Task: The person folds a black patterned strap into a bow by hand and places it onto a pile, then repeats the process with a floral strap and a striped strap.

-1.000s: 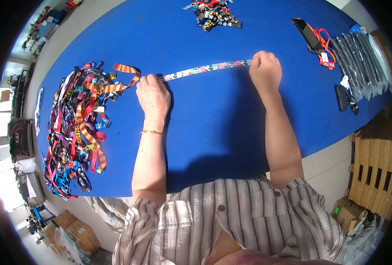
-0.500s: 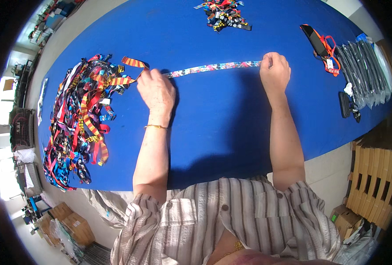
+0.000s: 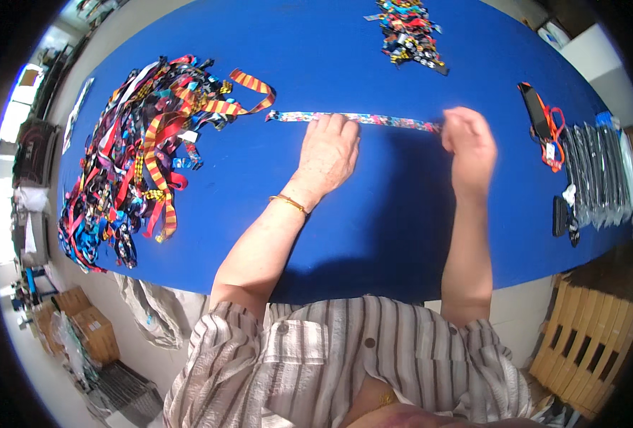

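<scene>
A narrow strap [image 3: 388, 120] with a colourful cartoon print lies stretched sideways across the blue table [image 3: 330, 64]. My left hand [image 3: 329, 151] rests over its middle, fingers bent and pressed onto it. Beyond that hand, the strap's left end lies loose on the cloth. At the strap's right end is my right hand [image 3: 470, 146], its fingers curled and smeared by motion; whether they still grip the end is unclear. To the left spreads a tangled heap of printed straps [image 3: 134, 157]. From it, a red-and-yellow striped strap [image 3: 256, 82] loops out close to the loose end.
A smaller bunch of straps [image 3: 412, 32] lies at the far side. Along the right are a dark phone [image 3: 536, 110], orange-handled scissors [image 3: 557, 128], a row of clear-bagged black items [image 3: 601, 175] and a small black case [image 3: 559, 216]. Cardboard [image 3: 587, 342] stands at lower right.
My left hand has moved from the strap's left end to its middle, leaving that end loose. My right hand stays by the right end, now blurred. The whole view has shifted somewhat.
</scene>
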